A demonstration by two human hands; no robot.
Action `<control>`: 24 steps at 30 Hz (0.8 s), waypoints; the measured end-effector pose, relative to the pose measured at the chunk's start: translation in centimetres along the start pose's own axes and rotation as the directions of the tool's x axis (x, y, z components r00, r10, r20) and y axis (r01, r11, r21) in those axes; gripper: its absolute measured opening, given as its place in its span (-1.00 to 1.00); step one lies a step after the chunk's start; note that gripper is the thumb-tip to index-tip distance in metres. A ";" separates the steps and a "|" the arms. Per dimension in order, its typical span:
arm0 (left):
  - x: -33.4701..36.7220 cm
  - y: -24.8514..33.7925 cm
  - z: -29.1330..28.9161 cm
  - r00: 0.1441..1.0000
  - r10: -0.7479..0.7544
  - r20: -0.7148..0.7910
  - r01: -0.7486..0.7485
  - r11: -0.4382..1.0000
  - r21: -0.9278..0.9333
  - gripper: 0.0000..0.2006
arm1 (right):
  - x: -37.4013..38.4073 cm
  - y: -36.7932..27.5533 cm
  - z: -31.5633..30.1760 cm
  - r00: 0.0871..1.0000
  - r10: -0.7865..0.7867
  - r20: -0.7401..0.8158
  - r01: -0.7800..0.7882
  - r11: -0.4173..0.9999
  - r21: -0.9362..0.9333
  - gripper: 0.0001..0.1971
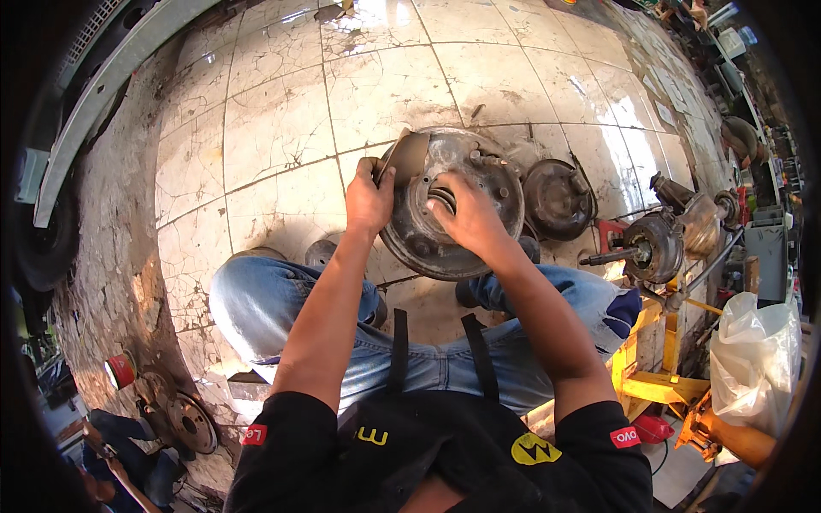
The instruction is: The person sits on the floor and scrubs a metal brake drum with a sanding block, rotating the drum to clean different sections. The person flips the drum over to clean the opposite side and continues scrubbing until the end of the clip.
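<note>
A round, rusty brake backing plate (428, 239) stands tilted on the tiled floor between my knees. My left hand (368, 201) grips a curved brake shoe (404, 156) at the plate's upper left rim. My right hand (470, 218) presses its fingers into the plate's centre, by a ringed hub part (443, 197). What the right fingers hold is hidden.
A dark brake drum (558, 198) lies on the floor right of the plate. An axle hub assembly (654, 248) rests over a yellow stand (658, 385). A white plastic bag (757, 359) hangs at right. A brake disc (190, 421) and a red can (121, 370) lie at lower left.
</note>
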State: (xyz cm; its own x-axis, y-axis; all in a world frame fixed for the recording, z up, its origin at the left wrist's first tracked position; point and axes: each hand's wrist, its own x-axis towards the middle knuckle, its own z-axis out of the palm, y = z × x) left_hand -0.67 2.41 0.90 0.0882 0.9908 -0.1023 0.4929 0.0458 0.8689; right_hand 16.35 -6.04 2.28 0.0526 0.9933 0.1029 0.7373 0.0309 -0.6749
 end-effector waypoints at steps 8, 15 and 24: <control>-0.6 -1.3 0.9 0.998 0.062 -0.023 -0.064 0.996 -0.063 -0.78 | 7.0 -2.7 1.3 0.978 -0.134 -0.160 0.085 0.955 -0.284 -0.76; 0.0 -1.9 0.9 0.998 0.032 -0.049 -0.039 0.988 -0.147 -0.81 | 7.7 -1.1 -2.3 0.991 0.128 0.034 -0.117 0.966 -0.229 -0.76; 0.5 -2.0 0.8 0.998 0.064 0.010 -0.059 0.969 -0.240 -0.71 | 10.2 -2.5 -1.4 0.991 0.125 0.038 -0.104 0.932 -0.348 -0.73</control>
State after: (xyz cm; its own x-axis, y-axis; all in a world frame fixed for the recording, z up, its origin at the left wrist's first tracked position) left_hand -0.93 2.72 -1.29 0.1282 0.9904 -0.0516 0.2645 0.0160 0.9642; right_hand 15.95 3.83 6.04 0.1189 0.9929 -0.0100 0.9159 -0.1136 -0.3849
